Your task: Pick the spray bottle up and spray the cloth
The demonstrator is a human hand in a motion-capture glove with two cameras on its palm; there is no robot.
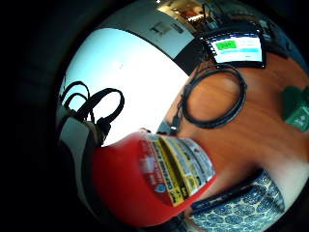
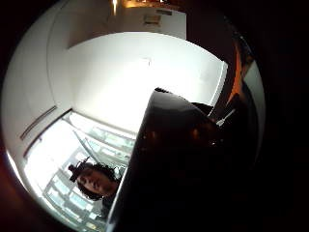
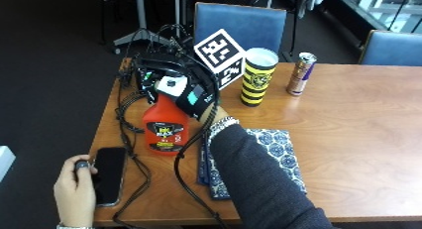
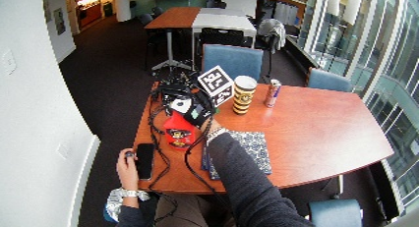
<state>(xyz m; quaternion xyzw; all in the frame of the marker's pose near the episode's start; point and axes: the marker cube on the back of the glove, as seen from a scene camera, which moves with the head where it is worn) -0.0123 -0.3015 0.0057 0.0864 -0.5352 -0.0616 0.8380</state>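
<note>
Yellow-black cup, drink can, phone, blue chairs, wooden table

- One red spray bottle
- One blue patterned cloth
- One yellow-and-black cup
- One slim drink can
- One black phone
- Two blue chairs
- One wooden table

- The red plastic spray bottle's nozzle and trigger are hidden behind the black-gloved right hand.
- The blue patterned cloth is partly covered by a dark sleeve.
- Finger positions possibly curled; unclear.
</note>
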